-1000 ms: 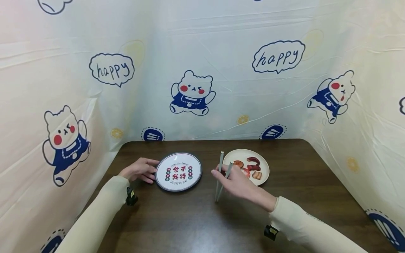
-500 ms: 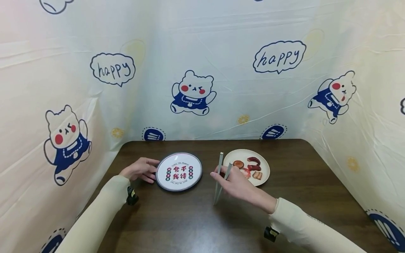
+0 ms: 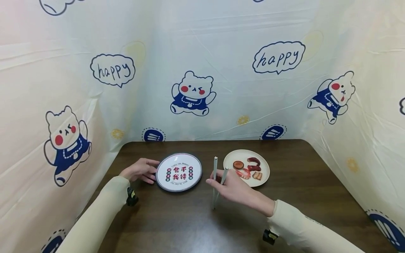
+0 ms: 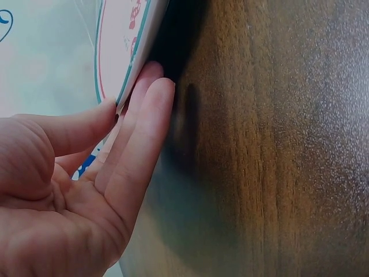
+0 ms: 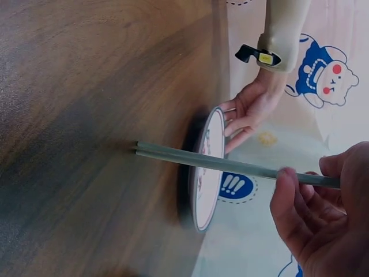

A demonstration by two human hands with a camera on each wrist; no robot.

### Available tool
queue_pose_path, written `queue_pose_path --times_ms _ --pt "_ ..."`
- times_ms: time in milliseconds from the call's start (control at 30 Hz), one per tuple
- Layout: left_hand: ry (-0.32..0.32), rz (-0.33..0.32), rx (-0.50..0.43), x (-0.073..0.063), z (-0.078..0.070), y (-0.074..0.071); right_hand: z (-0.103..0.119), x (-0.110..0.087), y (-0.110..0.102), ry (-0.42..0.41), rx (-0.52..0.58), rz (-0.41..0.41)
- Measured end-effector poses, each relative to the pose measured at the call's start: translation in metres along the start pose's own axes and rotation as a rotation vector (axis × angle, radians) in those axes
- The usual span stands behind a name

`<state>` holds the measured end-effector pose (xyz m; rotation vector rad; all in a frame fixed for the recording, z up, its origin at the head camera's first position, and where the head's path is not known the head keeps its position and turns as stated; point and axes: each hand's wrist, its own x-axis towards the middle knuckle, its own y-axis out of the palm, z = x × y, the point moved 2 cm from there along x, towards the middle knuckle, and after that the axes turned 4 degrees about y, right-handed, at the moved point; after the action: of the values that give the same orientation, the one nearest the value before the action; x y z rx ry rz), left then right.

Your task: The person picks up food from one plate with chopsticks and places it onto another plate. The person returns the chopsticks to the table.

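Head view: right hand (image 3: pixel 235 189) nearest, grip pinching pale chopsticks (image 3: pixel 215 166), tips side by side, pointing down at the table (image 3: pixel 177 225); I cannot tell whether they touch it. Left hand (image 3: pixel 140 170), farther left: grip pinching the lettered plate (image 3: pixel 179 172) at its rim. Beyond the right hand, a cream plate (image 3: pixel 234 156) bears sausage-like pieces (image 3: pixel 254 168); behind, a bear-printed curtain (image 3: pixel 237 95).

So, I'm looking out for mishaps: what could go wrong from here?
The left hand holds the printed plate at one edge only, so lifting might tip it. The right hand overlaps the food plate in the head view and could nudge it. The slim chopsticks might slip in its grip.
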<state>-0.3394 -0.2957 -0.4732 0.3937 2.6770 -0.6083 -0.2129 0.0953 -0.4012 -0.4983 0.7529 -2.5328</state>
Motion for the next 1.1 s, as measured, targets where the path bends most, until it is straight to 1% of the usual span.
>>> queue_pose_path --times_ms 133,233,333,533,767,1000,1100 --pt "-0.004 -0.001 -0.005 -0.0001 0.0005 0.0005 -0.0016 0.0004 0.0009 -0.027 -0.044 -0.054" --pt "-0.001 -0.001 -0.004 0.0001 0.0009 0.0000 -0.0020 -0.0004 0.0001 -0.010 -0.054 -0.087" --pt "0.000 -0.001 -0.005 0.0006 0.0012 -0.0002 -0.0019 -0.0014 -0.0008 0.009 -0.048 -0.097" --pt "0.000 -0.001 -0.009 0.0010 0.0009 -0.0004 -0.0023 -0.0006 -0.0006 0.004 -0.057 -0.088" --pt "-0.001 0.000 -0.005 0.0005 0.0005 -0.0001 -0.0039 -0.0004 -0.0014 -0.026 -0.065 -0.072" --pt "-0.002 -0.003 -0.011 0.0004 0.0001 0.0000 -0.0024 0.0005 -0.0039 0.004 -0.047 -0.042" --pt "-0.004 -0.003 -0.013 0.0001 0.0002 0.0005 -0.0016 0.0006 -0.0052 0.024 -0.005 -0.024"
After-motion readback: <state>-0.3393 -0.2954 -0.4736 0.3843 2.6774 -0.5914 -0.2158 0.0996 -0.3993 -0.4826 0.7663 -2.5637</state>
